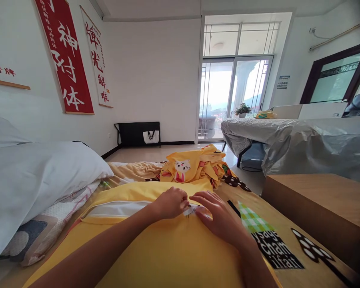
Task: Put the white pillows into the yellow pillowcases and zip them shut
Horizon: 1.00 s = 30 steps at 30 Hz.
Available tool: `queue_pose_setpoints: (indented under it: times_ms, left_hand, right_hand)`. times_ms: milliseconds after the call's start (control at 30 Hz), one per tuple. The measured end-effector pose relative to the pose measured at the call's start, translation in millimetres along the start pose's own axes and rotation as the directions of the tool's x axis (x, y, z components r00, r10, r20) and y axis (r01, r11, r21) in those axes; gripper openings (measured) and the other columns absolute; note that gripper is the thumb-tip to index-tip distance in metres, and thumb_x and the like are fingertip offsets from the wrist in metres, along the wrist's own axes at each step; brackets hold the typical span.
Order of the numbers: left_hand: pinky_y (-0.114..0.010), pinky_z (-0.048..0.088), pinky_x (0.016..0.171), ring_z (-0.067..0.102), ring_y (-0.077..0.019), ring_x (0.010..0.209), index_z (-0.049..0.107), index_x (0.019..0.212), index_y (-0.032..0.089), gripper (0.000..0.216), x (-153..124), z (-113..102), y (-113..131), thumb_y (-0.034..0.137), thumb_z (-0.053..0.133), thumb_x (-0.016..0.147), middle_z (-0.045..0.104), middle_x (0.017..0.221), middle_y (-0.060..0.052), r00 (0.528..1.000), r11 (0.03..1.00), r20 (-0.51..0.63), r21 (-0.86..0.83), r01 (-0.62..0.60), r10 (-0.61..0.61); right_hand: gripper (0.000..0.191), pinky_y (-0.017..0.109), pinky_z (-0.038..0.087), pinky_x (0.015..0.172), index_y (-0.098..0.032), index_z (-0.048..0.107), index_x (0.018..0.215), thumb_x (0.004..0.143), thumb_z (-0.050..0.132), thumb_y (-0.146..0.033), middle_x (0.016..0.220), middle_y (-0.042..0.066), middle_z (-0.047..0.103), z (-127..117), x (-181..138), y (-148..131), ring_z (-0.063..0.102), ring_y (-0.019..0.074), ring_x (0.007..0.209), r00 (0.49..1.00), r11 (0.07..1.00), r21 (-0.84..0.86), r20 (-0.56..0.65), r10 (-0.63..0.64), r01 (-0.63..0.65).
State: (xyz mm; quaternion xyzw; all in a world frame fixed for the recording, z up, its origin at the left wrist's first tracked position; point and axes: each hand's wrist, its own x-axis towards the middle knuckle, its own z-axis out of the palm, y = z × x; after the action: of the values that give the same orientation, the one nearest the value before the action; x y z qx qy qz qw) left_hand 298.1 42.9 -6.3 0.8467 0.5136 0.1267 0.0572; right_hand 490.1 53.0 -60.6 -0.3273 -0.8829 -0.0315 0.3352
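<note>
A yellow duvet cover [168, 244] is spread on the bed in front of me. A long gap along its far side shows a white layer [117, 209] inside. At the right end of this gap, my left hand [172, 202] is closed, its fingers pinched on the cover's edge; any small part between the fingertips is hidden. My right hand [216, 214] lies just to the right on the cover, fingers stretched forward and thumb apart. A white cat print [191, 210] shows on the cloth between both hands.
Bunched yellow bedding [195, 166] with a white rabbit print lies beyond the cover. White pillows [66, 164] are at left. A wooden box-like piece of furniture [324, 192] stands close on the right, and a plastic-draped table [318, 132] is behind it. The patterned bedsheet [276, 228] shows at right.
</note>
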Motion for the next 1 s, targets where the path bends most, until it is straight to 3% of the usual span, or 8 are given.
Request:
queue_pose_setpoints:
  times_ms: [133, 300, 433, 700, 1000]
  left_hand:
    - [-0.025, 0.034, 0.053, 0.053, -0.0143, 0.057, 0.058, 0.061, 0.017, 0.025, -1.1, 1.1, 1.5, 0.024, 0.047, 0.083, 0.062, 0.060, -0.004, 1.000, 0.999, 0.009, -0.036, 0.030, -0.030]
    - [-0.027, 0.037, 0.060, 0.058, -0.0189, 0.070, 0.063, 0.068, 0.017, 0.024, -4.9, 3.4, -0.1, 0.023, 0.046, 0.083, 0.066, 0.073, -0.008, 0.999, 0.998, 0.022, 0.048, 0.033, -0.034]
    - [-0.027, 0.033, 0.055, 0.055, -0.0170, 0.064, 0.061, 0.066, 0.017, 0.024, -13.3, -1.8, -2.5, 0.022, 0.046, 0.083, 0.065, 0.070, -0.006, 0.998, 0.997, 0.037, 0.047, 0.054, -0.055]
    - [-0.025, 0.031, 0.054, 0.049, -0.0123, 0.058, 0.047, 0.056, 0.018, 0.028, -32.6, -19.0, -4.6, 0.021, 0.046, 0.084, 0.058, 0.062, -0.002, 0.991, 0.991, 0.049, -0.029, 0.128, -0.127]
    - [-0.025, 0.029, 0.054, 0.048, -0.0128, 0.058, 0.050, 0.060, 0.018, 0.025, -45.1, -20.1, -17.9, 0.023, 0.045, 0.084, 0.059, 0.063, -0.002, 0.994, 0.994, 0.031, 0.035, 0.100, -0.102]
  right_hand:
    - [0.020, 0.028, 0.042, 0.071, -0.020, 0.058, 0.095, 0.085, 0.045, -0.009, 0.083, 0.003, 0.063, 11.4, 4.1, -9.4, 0.055, 0.0158, 0.078, 0.999, 0.996, 0.085, -0.012, 0.036, -0.035]
    - [0.023, 0.024, 0.036, 0.065, -0.020, 0.056, 0.075, 0.073, 0.045, 0.000, 0.077, 0.000, 0.059, 13.8, 3.4, -7.9, 0.051, 0.0135, 0.073, 0.996, 0.998, 0.049, 0.085, 0.025, -0.029]
    - [0.022, 0.023, 0.032, 0.062, -0.019, 0.050, 0.065, 0.067, 0.045, 0.003, 0.072, -0.001, 0.056, 12.7, 3.6, -8.4, 0.047, 0.0129, 0.071, 0.996, 0.999, 0.031, 0.092, -0.022, 0.019]
    - [0.023, 0.024, 0.028, 0.062, -0.018, 0.046, 0.061, 0.068, 0.047, 0.004, 0.070, -0.001, 0.053, 5.4, 2.5, -13.3, 0.041, 0.0121, 0.067, 0.991, 0.998, -0.024, 0.123, -0.050, 0.054]
    - [0.023, 0.026, 0.029, 0.064, -0.018, 0.045, 0.061, 0.069, 0.045, 0.004, 0.070, -0.001, 0.052, -5.2, -3.4, -23.0, 0.042, 0.0128, 0.068, 0.987, 0.996, -0.066, 0.156, -0.050, 0.061]
